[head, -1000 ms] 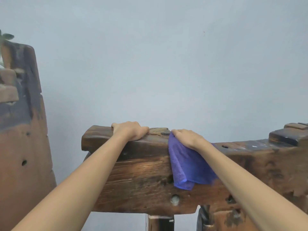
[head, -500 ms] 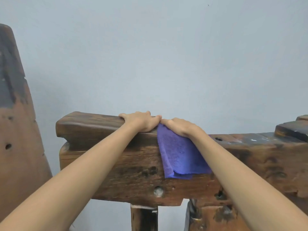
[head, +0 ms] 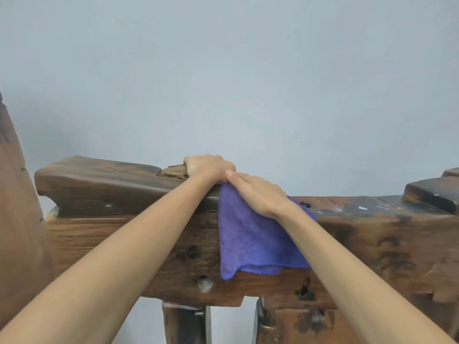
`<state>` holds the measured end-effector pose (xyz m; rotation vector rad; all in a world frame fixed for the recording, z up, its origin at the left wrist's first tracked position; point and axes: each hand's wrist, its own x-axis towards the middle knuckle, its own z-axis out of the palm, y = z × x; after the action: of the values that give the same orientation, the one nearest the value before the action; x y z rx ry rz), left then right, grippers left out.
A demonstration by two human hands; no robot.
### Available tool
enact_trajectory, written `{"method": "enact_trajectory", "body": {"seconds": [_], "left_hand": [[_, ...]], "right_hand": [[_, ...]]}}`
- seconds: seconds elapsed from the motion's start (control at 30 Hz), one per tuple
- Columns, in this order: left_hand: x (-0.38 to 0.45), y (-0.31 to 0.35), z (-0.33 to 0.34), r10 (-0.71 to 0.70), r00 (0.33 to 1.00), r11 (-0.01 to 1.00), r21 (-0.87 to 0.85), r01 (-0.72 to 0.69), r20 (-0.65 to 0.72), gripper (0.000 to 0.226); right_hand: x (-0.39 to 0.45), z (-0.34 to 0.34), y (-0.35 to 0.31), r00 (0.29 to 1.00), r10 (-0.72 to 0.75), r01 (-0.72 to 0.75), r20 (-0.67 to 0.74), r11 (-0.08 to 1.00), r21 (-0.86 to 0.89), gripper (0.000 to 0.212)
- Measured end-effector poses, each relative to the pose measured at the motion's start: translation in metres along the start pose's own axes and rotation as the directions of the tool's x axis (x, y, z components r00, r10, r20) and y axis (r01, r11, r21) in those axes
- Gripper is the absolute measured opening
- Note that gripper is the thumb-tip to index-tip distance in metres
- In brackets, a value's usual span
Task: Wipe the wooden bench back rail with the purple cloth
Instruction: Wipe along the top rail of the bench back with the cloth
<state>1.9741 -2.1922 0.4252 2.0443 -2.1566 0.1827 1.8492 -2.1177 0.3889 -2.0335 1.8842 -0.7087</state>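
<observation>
The dark, weathered wooden back rail (head: 111, 227) runs across the view at mid height. A purple cloth (head: 250, 242) is draped over its top and hangs down the front face. My right hand (head: 258, 192) lies flat on the cloth on the rail's top, fingers straight and pointing left. My left hand (head: 208, 168) sits just left of it, fingers curled over the rail's far edge; the two hands touch. The fingertips of my left hand are hidden behind the rail.
A pale grey wall (head: 248, 83) stands right behind the rail. A tall brown wooden upright (head: 17, 232) rises at the left edge. A raised dark block (head: 432, 192) sits on the rail at the right. Wooden posts (head: 186, 324) support the rail below.
My right hand has slid the cloth leftward along the rail until it meets my left hand. The view has shifted, so the rail's left end shows further in.
</observation>
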Motion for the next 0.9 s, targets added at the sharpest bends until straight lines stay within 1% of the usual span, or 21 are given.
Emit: {"method": "enact_trajectory", "body": {"seconds": [0.1,0.17,0.2,0.23,0.27,0.3,0.33,0.37,0.4,0.43,0.5,0.53,0.57,0.6,0.7,0.77,0.8,0.83,0.9], "left_hand": [[0.004,0.000,0.003,-0.007,0.999,1.000,-0.014,0.007,-0.037,0.035],[0.004,0.001,0.004,-0.004,0.998,1.000,-0.023,0.003,-0.056,0.039],[0.004,0.001,0.005,-0.004,0.998,1.000,-0.030,0.002,-0.066,0.042],[0.004,0.000,0.004,-0.004,0.997,0.999,-0.040,0.001,-0.075,0.043],[0.003,-0.002,0.004,-0.006,0.997,0.999,-0.054,0.002,-0.078,0.043],[0.001,-0.004,0.003,-0.007,0.997,0.998,-0.066,0.002,-0.079,0.043],[-0.002,-0.005,0.003,-0.006,0.997,0.997,-0.072,0.000,-0.083,0.043],[-0.003,-0.005,0.003,-0.005,0.996,0.997,-0.075,-0.002,-0.088,0.044],[-0.004,-0.005,0.003,-0.004,0.996,0.997,-0.072,-0.002,-0.093,0.044],[-0.004,-0.004,0.003,-0.004,0.995,0.998,-0.063,-0.003,-0.097,0.045],[-0.003,-0.003,0.005,0.006,0.994,1.000,-0.030,-0.009,-0.106,0.044],[-0.001,-0.003,0.007,0.005,0.994,1.000,-0.020,-0.007,-0.113,0.042],[0.001,-0.002,0.009,-0.001,0.993,1.000,-0.011,0.000,-0.121,0.040],[0.004,-0.002,0.009,-0.011,0.991,1.000,0.003,0.012,-0.135,0.040],[0.004,0.001,0.011,-0.026,0.988,0.999,0.027,0.030,-0.149,0.047],[0.002,0.003,0.011,-0.027,0.987,0.999,0.033,0.033,-0.159,0.048],[0.001,0.004,0.009,-0.029,0.985,0.999,0.028,0.035,-0.170,0.048],[-0.001,0.003,0.008,-0.028,0.984,0.999,0.025,0.033,-0.176,0.047],[-0.004,0.002,0.007,-0.012,0.985,0.999,0.028,0.017,-0.172,0.041]], "right_hand": [[-0.036,0.020,0.021,0.990,-0.068,0.043,-0.121,0.979,-0.198,0.100],[-0.031,0.017,0.031,0.985,-0.114,0.080,-0.129,0.967,-0.243,0.097],[-0.021,0.008,0.036,0.990,-0.104,0.082,-0.092,0.973,-0.217,0.090],[-0.009,-0.002,0.040,0.997,-0.077,0.073,-0.020,0.983,-0.170,0.083],[0.000,-0.013,0.042,0.996,-0.027,0.035,0.084,0.995,-0.095,0.078],[0.009,-0.021,0.045,0.984,0.016,-0.011,0.176,1.000,-0.028,0.074],[0.014,-0.026,0.046,0.972,0.034,-0.037,0.234,0.999,0.006,0.074],[0.014,-0.026,0.046,0.967,0.031,-0.030,0.253,1.000,-0.011,0.074],[0.009,-0.025,0.047,0.969,-0.008,0.022,0.247,0.998,-0.054,0.076],[-0.001,-0.023,0.050,0.975,-0.069,0.092,0.210,0.990,-0.104,0.078],[-0.026,-0.020,0.068,0.978,-0.184,0.201,0.096,0.956,-0.213,0.081],[-0.036,-0.023,0.081,0.968,-0.241,0.250,0.065,0.933,-0.258,0.083],[-0.046,-0.027,0.091,0.962,-0.265,0.273,0.065,0.919,-0.285,0.085],[-0.045,-0.033,0.098,0.962,-0.260,0.271,0.079,0.917,-0.291,0.083],[-0.013,-0.039,0.082,0.975,-0.083,0.147,0.207,0.938,-0.315,0.060],[0.007,-0.037,0.063,0.964,0.025,0.060,0.266,0.949,-0.309,0.053],[0.016,-0.035,0.057,0.959,0.045,0.044,0.281,0.952,-0.302,0.050],[0.020,-0.033,0.055,0.956,0.033,0.054,0.290,0.957,-0.286,0.048],[0.008,-0.031,0.062,0.957,-0.055,0.133,0.286,0.956,-0.261,0.048]]}}
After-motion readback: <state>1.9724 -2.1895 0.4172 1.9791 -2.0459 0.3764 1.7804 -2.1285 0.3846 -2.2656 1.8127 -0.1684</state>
